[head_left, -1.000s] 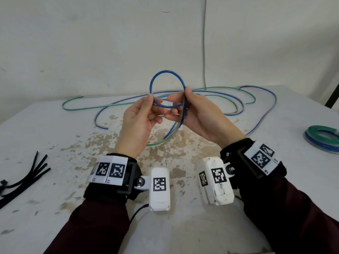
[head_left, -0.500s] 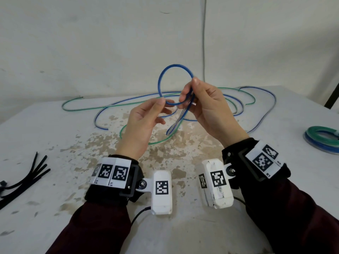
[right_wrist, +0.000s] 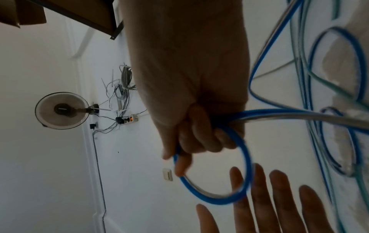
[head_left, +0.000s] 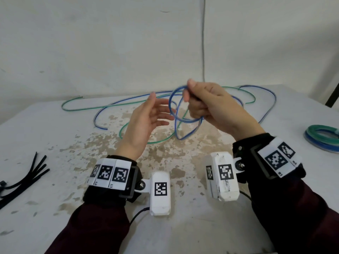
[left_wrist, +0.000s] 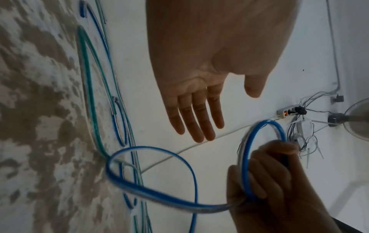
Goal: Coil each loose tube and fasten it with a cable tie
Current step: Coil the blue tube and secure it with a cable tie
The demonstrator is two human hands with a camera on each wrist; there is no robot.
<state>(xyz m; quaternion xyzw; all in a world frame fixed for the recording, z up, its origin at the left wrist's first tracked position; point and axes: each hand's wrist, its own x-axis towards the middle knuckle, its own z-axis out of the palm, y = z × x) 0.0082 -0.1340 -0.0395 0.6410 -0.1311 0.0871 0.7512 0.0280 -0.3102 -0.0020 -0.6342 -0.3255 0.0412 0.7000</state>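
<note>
A long blue tube (head_left: 171,109) is partly looped in the air above the table, and its remaining length trails over the tabletop behind. My right hand (head_left: 194,99) grips the gathered loops in its curled fingers, with the thumb on top. The right wrist view shows the right hand (right_wrist: 195,141) closed round the blue tube (right_wrist: 247,165). My left hand (head_left: 161,109) hangs just left of the loop, fingers straight and holding nothing. In the left wrist view, the left hand (left_wrist: 201,113) is spread above the blue tube (left_wrist: 244,157). A loose green tube (head_left: 120,133) lies on the table.
Several black cable ties (head_left: 27,178) lie at the left edge of the white, stained table (head_left: 55,217). At the right edge sits a coiled bundle of green and blue tube (head_left: 319,138). A wall stands right behind the table.
My left hand has let go of the blue loop and opened. My right hand has turned over and now holds the loops alone, tipped lower and to the side.
</note>
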